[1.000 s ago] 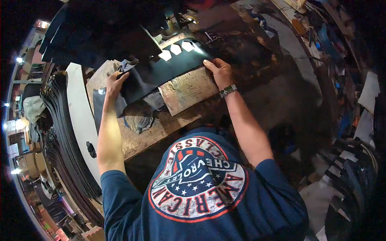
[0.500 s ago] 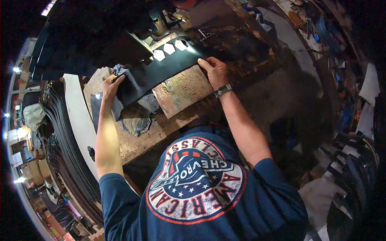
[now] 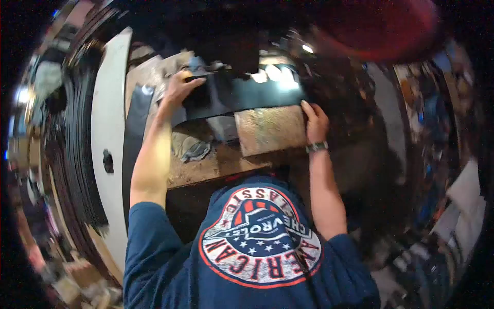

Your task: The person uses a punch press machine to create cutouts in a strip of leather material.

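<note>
A dark flat sheet point(image 3: 247, 95) stretches between my two hands across the work surface. Bright cut-outs show along its far edge at the right. My left hand point(image 3: 182, 87) pinches the sheet's left part, thumb and fingers closed on it. At the near right corner, my right hand point(image 3: 316, 119) grips the sheet between thumb and fingers; a watch is on that wrist. Just below the sheet lies a worn, mottled rectangular board point(image 3: 270, 131), close to my right hand.
A crumpled cloth point(image 3: 190, 147) lies on the brown bench point(image 3: 206, 172). A long pale panel point(image 3: 109, 129) and a stack of dark strips point(image 3: 82, 149) stand at the left. A blurred red round shape point(image 3: 381, 26) is at the upper right.
The view has turned, so the bench and both hands appear farther right and more level. Both hands still hold the sheet. The red shape at the top now shows much larger.
</note>
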A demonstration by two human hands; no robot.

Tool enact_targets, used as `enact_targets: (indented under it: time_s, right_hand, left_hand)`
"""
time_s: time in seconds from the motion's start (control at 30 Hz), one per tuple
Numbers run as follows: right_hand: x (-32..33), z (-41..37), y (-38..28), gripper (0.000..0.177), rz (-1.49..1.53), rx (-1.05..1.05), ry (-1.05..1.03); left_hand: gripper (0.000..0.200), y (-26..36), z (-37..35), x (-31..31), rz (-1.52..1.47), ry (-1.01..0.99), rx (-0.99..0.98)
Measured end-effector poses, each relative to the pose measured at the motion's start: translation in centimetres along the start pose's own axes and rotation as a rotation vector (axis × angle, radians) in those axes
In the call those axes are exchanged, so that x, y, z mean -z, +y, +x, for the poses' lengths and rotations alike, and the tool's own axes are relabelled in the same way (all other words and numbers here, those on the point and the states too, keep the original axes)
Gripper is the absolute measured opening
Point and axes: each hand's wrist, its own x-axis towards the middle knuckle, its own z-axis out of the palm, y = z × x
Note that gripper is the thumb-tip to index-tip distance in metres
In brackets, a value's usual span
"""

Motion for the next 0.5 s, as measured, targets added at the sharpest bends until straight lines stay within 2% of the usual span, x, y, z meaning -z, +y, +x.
enact_targets:
  time_s: [0.03,0.07,0.1,0.13,0.23,0.33,0.43,0.47,0.5]
  right_hand:
    - [0.0,0.7,1.9,0.026,0.073,0.038,0.004]
    - [0.5,0.9,1.7,0.025,-0.069,0.001,0.014]
    - [0.3,1.1,2.6,0.027,0.071,-0.02,0.004]
    - [0.5,1.0,2.3,0.026,0.032,0.005,-0.012]
    - [0.0,0.6,1.3,0.02,0.113,-0.055,-0.033]
    - [0.8,1.2,2.1,0.019,0.129,-0.056,-0.06]
    - [-0.6,0.0,0.1,0.019,0.061,-0.083,-0.011]
    - [-1.1,-0.3,-0.3,0.019,0.096,-0.09,-0.008]
    - [-0.9,0.0,0.1,0.018,0.098,-0.09,-0.011]
  left_hand:
    - [0.045,2.6,-0.7,0.9,0.085,0.01,-0.039]
    - [0.046,1.8,-0.5,0.6,0.094,0.025,-0.016]
    - [0.047,3.3,-1.0,1.4,0.073,-0.031,0.035]
    - [0.045,2.2,-0.6,0.8,0.113,0.022,0.015]
    - [0.044,1.7,-1.2,0.2,-0.101,0.076,-0.101]
    - [0.038,1.8,-1.5,0.3,0.019,0.065,-0.001]
    - [0.035,1.0,-2.1,-0.5,-0.152,0.165,-0.117]
    - [0.046,1.5,-2.5,0.6,-0.158,0.057,-0.052]
    - [0.045,1.7,-2.8,0.8,-0.136,0.07,-0.04]
